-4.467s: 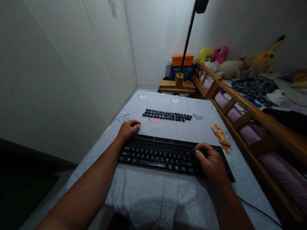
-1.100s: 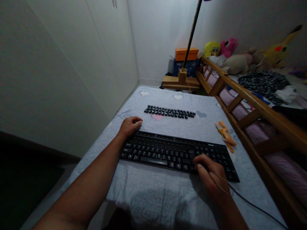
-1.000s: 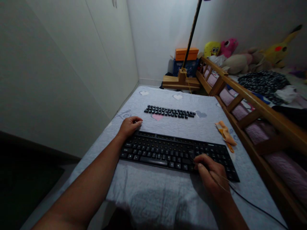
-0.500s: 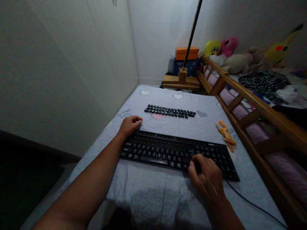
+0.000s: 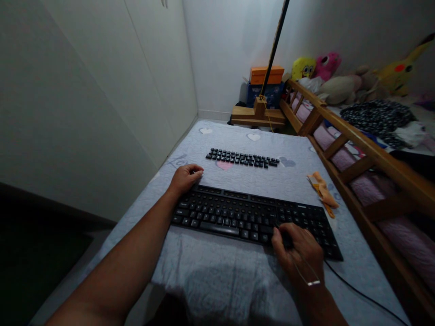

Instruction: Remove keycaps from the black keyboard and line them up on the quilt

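A black keyboard (image 5: 220, 228) lies on the quilted cloth; the upper rows in its main block lack keycaps. At its far left corner, my left hand (image 5: 185, 179) is curled against the edge, thumb and forefinger close together. My right hand (image 5: 301, 251) is closed over the keyboard's right part, around what looks like a wire keycap puller (image 5: 314, 283). Its thin wires stick out over my wrist, and most of its handle is hidden in my fingers. Beyond the keyboard, removed black keycaps (image 5: 241, 158) stand in rows.
An orange cloth piece and a yellow-handled tool (image 5: 318, 186) lie to the right, near a wooden bed rail (image 5: 356, 136). The keyboard's cable (image 5: 363, 290) trails off toward the lower right. A white cabinet (image 5: 118, 90) rises on the left. A wooden stand (image 5: 260, 117) is at the back.
My right hand has shifted slightly right and toward me and has turned, so more of the wire end shows over my wrist. The left hand stays at the keyboard's corner.
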`<state>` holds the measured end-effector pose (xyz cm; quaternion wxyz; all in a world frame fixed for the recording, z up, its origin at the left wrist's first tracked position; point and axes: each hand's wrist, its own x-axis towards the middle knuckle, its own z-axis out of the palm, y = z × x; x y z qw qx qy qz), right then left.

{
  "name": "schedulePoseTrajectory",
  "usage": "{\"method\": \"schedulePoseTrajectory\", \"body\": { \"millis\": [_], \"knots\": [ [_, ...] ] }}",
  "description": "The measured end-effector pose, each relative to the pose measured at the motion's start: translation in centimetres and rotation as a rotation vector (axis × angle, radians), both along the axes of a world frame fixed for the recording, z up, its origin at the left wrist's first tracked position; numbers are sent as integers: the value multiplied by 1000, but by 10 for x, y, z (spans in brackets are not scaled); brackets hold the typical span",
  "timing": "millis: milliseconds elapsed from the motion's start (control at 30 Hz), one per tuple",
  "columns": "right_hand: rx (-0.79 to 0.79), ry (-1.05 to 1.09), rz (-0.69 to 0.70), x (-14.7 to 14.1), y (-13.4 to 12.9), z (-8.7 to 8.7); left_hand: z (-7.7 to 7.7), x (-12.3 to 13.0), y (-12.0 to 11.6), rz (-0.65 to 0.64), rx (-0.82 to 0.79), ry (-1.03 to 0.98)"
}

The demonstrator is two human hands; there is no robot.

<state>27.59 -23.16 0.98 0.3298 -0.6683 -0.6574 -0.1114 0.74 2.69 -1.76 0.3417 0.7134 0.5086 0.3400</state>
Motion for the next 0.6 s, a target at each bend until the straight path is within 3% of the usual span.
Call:
{"method": "schedulePoseTrajectory", "body": {
  "millis": [433,600],
  "knots": [
    [-39,-6,15,3,0,-1,-3,-1,2,6,15,8],
    [-66,-28,109,10,2,-1,0,1,0,12,9,6]
  ]
}}
